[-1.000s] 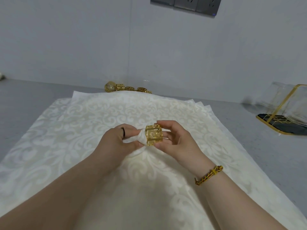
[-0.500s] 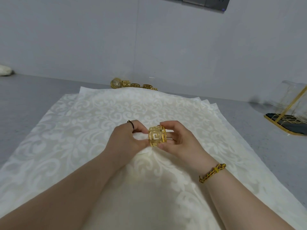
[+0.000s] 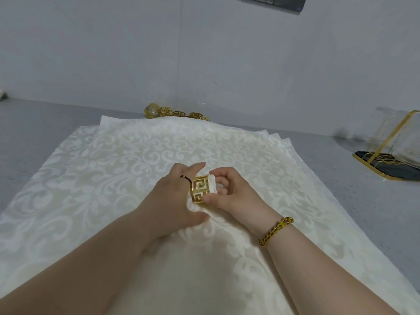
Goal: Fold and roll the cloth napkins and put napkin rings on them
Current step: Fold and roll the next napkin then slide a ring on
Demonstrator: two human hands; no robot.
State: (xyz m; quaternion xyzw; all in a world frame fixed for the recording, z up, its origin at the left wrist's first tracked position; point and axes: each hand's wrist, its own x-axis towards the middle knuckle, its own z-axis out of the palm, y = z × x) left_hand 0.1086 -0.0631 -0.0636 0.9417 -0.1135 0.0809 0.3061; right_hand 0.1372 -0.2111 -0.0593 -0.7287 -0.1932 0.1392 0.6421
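The napkin ring (image 3: 200, 188), pinched by the right hand (image 3: 231, 194), is threaded over the napkin (image 3: 213, 187) (tip protruding), which is gripped bunched by the left hand (image 3: 172, 201), presumably kept narrow for passage.

Spare napkin rings (image 3: 167, 111) behind napkins (image 3: 127, 169), rack (image 3: 391, 170) right

The left hand (image 3: 172, 201) is covering most of the gathered napkin (image 3: 212, 186), so only its white tip is showing past the gold ring (image 3: 200, 189). The right hand (image 3: 229, 192) is losing its inner fingers behind that tip. The napkin stack (image 3: 136, 155) is hiding the lower parts of the spare rings (image 3: 176, 113) behind its far edge. The frame is cutting off the grey wall panel (image 3: 272, 1) at the top, the gold-framed holder (image 3: 391, 146) at the right, and a small, unidentifiable object (image 3: 2, 94) at the left.
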